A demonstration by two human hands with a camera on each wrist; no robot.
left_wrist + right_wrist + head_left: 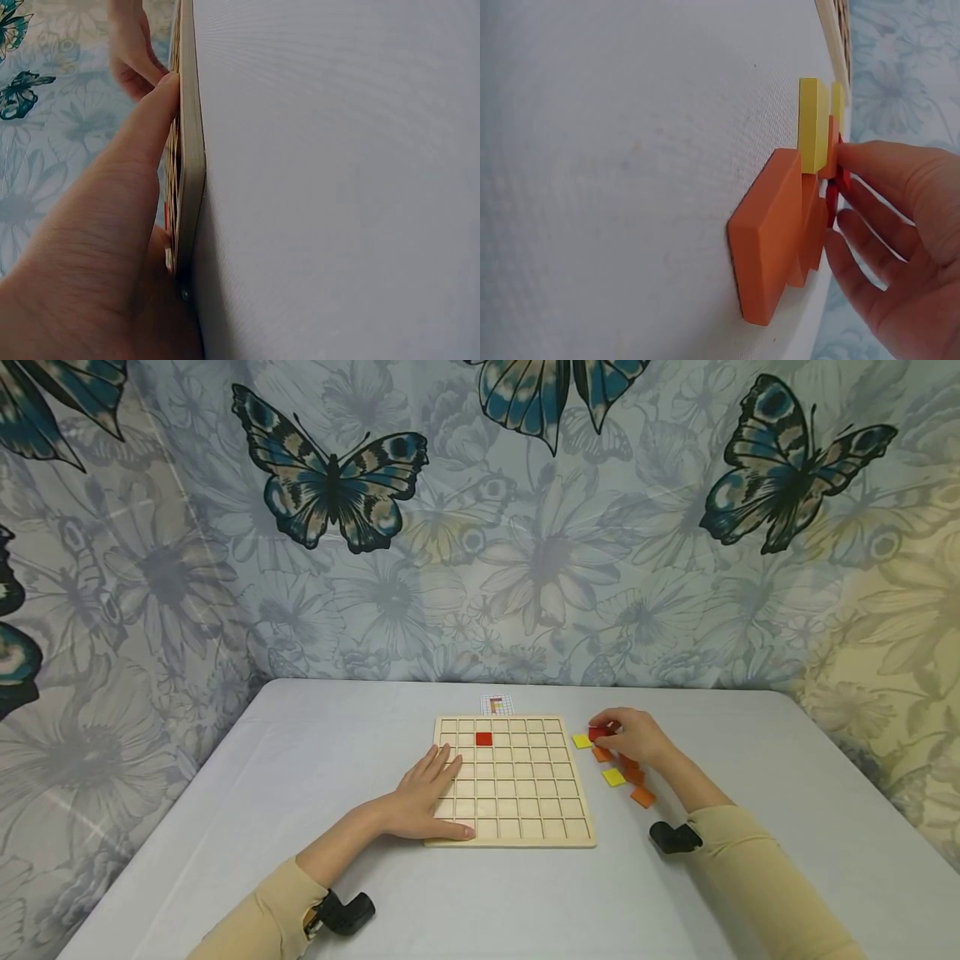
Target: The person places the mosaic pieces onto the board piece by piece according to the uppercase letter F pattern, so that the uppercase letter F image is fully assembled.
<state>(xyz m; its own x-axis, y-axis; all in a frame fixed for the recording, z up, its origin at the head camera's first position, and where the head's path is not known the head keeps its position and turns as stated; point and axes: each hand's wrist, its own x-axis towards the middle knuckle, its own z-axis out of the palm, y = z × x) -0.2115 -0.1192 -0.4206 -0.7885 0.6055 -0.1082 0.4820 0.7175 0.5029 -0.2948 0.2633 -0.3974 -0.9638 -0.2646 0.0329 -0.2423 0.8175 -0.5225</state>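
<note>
A wooden grid board (517, 827) lies in the middle of the table, with one red tile (483, 738) set in a cell near its top. My left hand (438, 781) rests flat on the board's lower left part, fingers straight; the left wrist view shows that hand (112, 225) against the board's edge (192, 150). Right of the board, my right hand (609, 732) pinches a second red tile (597, 733) among loose tiles. In the right wrist view its fingers (889, 169) close on that red tile (841, 178), behind an orange tile (769, 232) and a yellow tile (814, 124).
Loose yellow tiles (582, 741) (613, 777) and orange tiles (602, 754) (642, 796) lie right of the board. A small pattern card (497, 704) sits behind the board. Butterfly-print cloth hangs behind and beside the grey table (300, 760).
</note>
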